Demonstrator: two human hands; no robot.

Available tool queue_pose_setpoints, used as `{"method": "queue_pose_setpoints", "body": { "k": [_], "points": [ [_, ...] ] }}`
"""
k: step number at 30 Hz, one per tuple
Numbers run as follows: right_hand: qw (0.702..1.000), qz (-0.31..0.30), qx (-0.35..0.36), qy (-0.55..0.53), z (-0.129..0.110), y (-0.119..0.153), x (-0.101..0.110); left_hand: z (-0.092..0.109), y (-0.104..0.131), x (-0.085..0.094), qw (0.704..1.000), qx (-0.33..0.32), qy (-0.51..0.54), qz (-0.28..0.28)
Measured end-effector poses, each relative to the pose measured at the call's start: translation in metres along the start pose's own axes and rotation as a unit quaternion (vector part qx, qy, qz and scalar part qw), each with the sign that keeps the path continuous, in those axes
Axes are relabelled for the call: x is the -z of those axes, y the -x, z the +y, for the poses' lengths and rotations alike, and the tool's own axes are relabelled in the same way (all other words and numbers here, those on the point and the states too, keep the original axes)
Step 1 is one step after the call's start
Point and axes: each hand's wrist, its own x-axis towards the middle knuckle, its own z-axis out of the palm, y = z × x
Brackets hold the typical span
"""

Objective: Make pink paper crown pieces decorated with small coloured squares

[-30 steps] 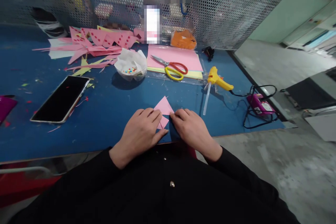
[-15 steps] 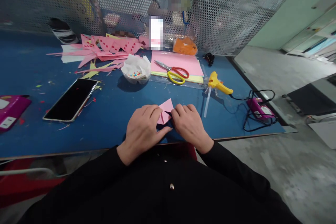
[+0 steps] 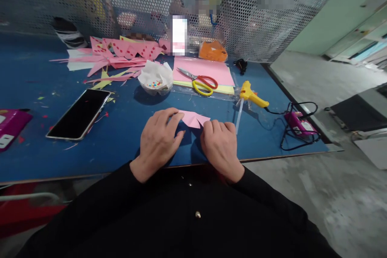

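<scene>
A small folded piece of pink paper (image 3: 192,118) is between my two hands near the front of the table, its creased flaps spread sideways. At its left corner, the fingers of my left hand (image 3: 159,139) hold it, while the thumb stands a little apart below. My right hand (image 3: 220,145) has its fingers curled at the paper's right side, and the fingertips are partly hidden under the hand. Beyond the paper lie scissors (image 3: 203,85) with red and yellow handles, on a stack of pink and yellow paper sheets (image 3: 208,66).
A lined bowl (image 3: 155,78) holds small coloured bits. To the right lie a yellow glue gun (image 3: 252,94) and a purple box (image 3: 298,123) with a black cord. A phone (image 3: 79,115) and pink paper scraps (image 3: 121,54) are on the left. Perforated metal mesh (image 3: 145,0) stands behind.
The pink paper has moved slightly away from me and turned, now spreading wider left to right. My hands have moved a little apart, and the left thumb has drawn back from the paper.
</scene>
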Motion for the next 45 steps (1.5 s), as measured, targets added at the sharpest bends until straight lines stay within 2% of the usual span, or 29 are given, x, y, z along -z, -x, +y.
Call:
{"method": "queue_pose_setpoints", "body": {
  "k": [5,8,13,17,21,24,26,31,35,38,41,45],
  "points": [
    [0.999,-0.034,0.008,-0.024,-0.02,0.0,-0.006,0.002,0.007,0.0,0.997,-0.046,-0.059,0.01],
    [0.997,-0.052,0.012,-0.046,-0.024,-0.001,-0.009,0.002,0.007,0.002,0.992,-0.081,-0.095,-0.015],
    [0.996,-0.046,0.001,-0.072,-0.015,-0.003,-0.008,-0.002,0.006,-0.001,0.989,-0.09,-0.093,-0.071],
    [0.992,-0.061,0.03,-0.103,0.002,-0.008,-0.01,-0.006,0.006,-0.004,0.994,-0.064,-0.048,-0.076],
    [0.987,-0.002,0.106,-0.122,0.014,-0.011,-0.012,-0.006,0.003,-0.004,0.997,-0.055,-0.03,-0.054],
    [0.986,0.048,0.12,-0.11,0.017,-0.008,-0.01,-0.005,-0.001,-0.004,0.997,-0.039,-0.04,-0.046],
    [0.984,0.052,0.133,-0.11,0.016,-0.003,-0.009,-0.006,-0.002,-0.005,0.997,-0.03,-0.04,-0.055],
    [0.98,0.013,0.151,-0.126,0.008,0.009,-0.011,-0.009,-0.001,-0.008,0.992,-0.071,-0.008,-0.102],
    [0.977,-0.054,0.127,-0.163,0.005,0.014,-0.01,-0.011,-0.001,-0.006,0.992,-0.084,-0.013,-0.093],
    [0.974,-0.082,0.119,-0.177,0.006,0.014,-0.006,-0.011,0.0,-0.006,0.991,-0.095,0.001,-0.098],
    [0.97,-0.098,0.098,-0.199,0.009,0.008,-0.002,-0.012,0.003,-0.008,0.988,-0.096,0.011,-0.117],
    [0.958,-0.128,0.044,-0.252,0.016,-0.013,0.003,-0.009,0.007,-0.009,0.99,-0.087,0.01,-0.109]
  ]
}}
